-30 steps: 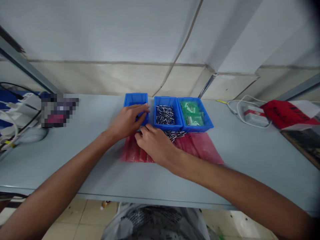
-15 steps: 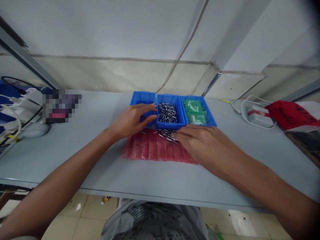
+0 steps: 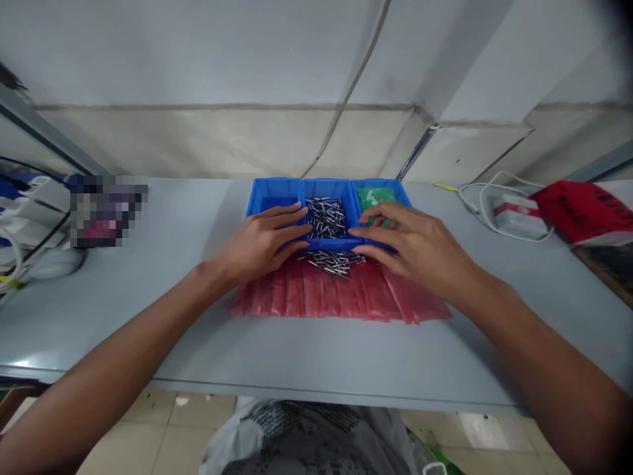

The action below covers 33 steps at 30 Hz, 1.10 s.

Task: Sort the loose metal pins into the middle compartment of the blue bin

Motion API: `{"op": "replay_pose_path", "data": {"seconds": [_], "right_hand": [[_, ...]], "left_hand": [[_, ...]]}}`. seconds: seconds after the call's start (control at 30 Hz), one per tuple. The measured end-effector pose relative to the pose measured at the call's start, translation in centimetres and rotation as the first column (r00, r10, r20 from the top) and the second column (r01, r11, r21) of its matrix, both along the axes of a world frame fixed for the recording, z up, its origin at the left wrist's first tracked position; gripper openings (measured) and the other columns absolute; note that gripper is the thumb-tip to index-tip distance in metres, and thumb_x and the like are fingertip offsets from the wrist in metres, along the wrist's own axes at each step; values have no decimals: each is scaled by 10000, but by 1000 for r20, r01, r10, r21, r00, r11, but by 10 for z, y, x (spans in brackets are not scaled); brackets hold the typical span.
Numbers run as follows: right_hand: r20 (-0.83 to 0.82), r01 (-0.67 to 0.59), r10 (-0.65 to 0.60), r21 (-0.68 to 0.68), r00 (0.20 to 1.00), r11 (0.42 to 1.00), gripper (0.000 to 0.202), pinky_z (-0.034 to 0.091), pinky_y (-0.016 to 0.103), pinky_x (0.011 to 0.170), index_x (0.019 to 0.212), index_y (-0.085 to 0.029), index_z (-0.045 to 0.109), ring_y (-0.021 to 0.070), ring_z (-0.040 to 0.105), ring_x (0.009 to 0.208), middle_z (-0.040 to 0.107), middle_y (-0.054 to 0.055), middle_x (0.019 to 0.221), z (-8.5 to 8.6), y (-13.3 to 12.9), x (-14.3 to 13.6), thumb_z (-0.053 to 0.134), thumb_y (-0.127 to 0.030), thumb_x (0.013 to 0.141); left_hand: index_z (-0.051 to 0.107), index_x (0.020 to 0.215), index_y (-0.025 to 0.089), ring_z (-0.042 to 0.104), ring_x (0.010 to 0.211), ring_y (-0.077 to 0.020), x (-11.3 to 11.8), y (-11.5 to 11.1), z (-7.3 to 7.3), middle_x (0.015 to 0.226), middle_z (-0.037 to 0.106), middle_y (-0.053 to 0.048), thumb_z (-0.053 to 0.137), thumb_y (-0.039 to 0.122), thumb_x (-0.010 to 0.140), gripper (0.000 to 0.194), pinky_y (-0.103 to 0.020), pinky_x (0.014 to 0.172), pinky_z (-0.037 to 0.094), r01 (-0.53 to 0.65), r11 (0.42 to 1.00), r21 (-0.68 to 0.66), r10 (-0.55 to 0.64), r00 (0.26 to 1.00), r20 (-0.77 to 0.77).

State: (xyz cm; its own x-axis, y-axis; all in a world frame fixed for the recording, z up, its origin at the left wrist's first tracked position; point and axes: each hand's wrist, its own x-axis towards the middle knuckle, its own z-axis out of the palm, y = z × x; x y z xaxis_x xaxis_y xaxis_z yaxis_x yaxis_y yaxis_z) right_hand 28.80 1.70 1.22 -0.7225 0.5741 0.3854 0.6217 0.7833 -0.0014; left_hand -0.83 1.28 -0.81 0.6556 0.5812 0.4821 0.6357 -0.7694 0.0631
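Three blue bins stand side by side on the table. The left bin [image 3: 277,187] has a bare blue inside where it shows, the middle bin [image 3: 326,245] holds small metal pins [image 3: 325,218], and the right bin [image 3: 404,194] holds green bags [image 3: 374,196]. Loose pins [image 3: 332,262] lie in front of the middle bin, on a row of red plastic bags [image 3: 321,297]. My left hand [image 3: 270,239], fingers spread, is over the front of the left bin. Across the front of the right bin reaches my right hand [image 3: 403,237], its fingers apart and nothing in them.
At the left are a computer mouse [image 3: 57,262], white plugs with cables and a pixelated item. A white and red box [image 3: 519,216], a white cable and a red bag [image 3: 586,211] lie at the right. A wall [image 3: 198,142] rises behind the table [image 3: 306,356].
My right hand has moved off the loose pins, up and right, and its fingers have opened. The bins now sit closer together. More of the red bags shows at the right.
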Motion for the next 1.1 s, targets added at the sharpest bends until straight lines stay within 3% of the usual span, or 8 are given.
{"op": "replay_pose_path", "data": {"seconds": [0.07, 0.17, 0.37, 0.53, 0.7, 0.8, 0.93, 1.1], "right_hand": [[-94, -38, 30, -86, 995, 996, 264, 554, 354, 875, 1153, -197, 743, 192, 635, 1010, 593, 113, 1192, -11, 4, 5, 542, -299, 1016], [-197, -53, 32, -103, 980, 993, 266, 552, 322, 881, 1067, -162, 759, 169, 633, 975, 582, 104, 1102, -16, 1, 2, 501, -207, 1025], [-1, 13, -13, 188, 1000, 982, 182, 555, 392, 872, 1090, -192, 749, 228, 651, 956, 708, 86, 1095, -5, -26, -16, 621, -232, 965], [114, -142, 138, 24, 984, 990, 324, 580, 350, 891, 1281, -133, 669, 199, 663, 974, 717, 95, 1085, -16, -38, -27, 576, -118, 970], [-94, -152, 147, -43, 985, 988, 232, 601, 325, 888, 1133, -131, 730, 176, 685, 946, 719, 87, 1042, -24, -34, -25, 572, -90, 967], [-264, -145, 136, -17, 955, 989, 328, 608, 329, 868, 1250, -153, 686, 184, 690, 957, 688, 98, 1089, -20, -33, -26, 580, -68, 951], [-485, -75, 10, -115, 875, 991, 528, 607, 368, 880, 1450, -264, 548, 174, 700, 891, 661, 71, 1053, -13, -35, -29, 548, -65, 962], [-658, -29, -169, -278, 734, 960, 384, 620, 387, 862, 1267, -287, 688, 203, 755, 862, 735, 45, 1024, -11, -36, -29, 699, -155, 907]], "left_hand": [[692, 1215, 185, 592, 1331, -243, 1, -1, 1, 1357, 660, -97, 555, 345, 1007, 297, -430, 1127, 536, 3, 1000, 25, -3, 1000, 0], [706, 1186, 165, 605, 1313, -260, 2, -5, 4, 1340, 668, -112, 551, 320, 1006, 284, -445, 1124, 538, 9, 999, 37, -8, 1000, -27], [693, 1185, 153, 594, 1322, -260, 4, -9, 3, 1354, 656, -121, 507, 266, 1019, 273, -434, 1104, 552, 2, 999, 51, 2, 997, -77], [683, 1190, 130, 590, 1325, -270, 5, -8, 1, 1336, 666, -143, 504, 280, 1023, 286, -416, 1090, 563, 0, 995, 101, 10, 996, -92], [681, 1167, 127, 609, 1307, -274, 5, -8, 1, 1317, 678, -141, 516, 269, 1019, 264, -417, 1040, 594, 3, 985, 172, 20, 991, -132], [682, 1149, 128, 655, 1247, -269, 8, -10, 4, 1267, 708, -125, 555, 294, 1005, 254, -395, 958, 630, -17, 970, 243, 44, 993, -108], [674, 1127, 136, 700, 1163, -232, 16, -18, 11, 1200, 741, -89, 596, 306, 986, 234, -292, 750, 637, -26, 932, 361, 44, 998, -40], [667, 1059, 150, 727, 1039, -174, 23, -25, 11, 1039, 776, -39, 630, 275, 963, 161, -250, 667, 571, 68, 872, 484, -79, 997, 4]]}}
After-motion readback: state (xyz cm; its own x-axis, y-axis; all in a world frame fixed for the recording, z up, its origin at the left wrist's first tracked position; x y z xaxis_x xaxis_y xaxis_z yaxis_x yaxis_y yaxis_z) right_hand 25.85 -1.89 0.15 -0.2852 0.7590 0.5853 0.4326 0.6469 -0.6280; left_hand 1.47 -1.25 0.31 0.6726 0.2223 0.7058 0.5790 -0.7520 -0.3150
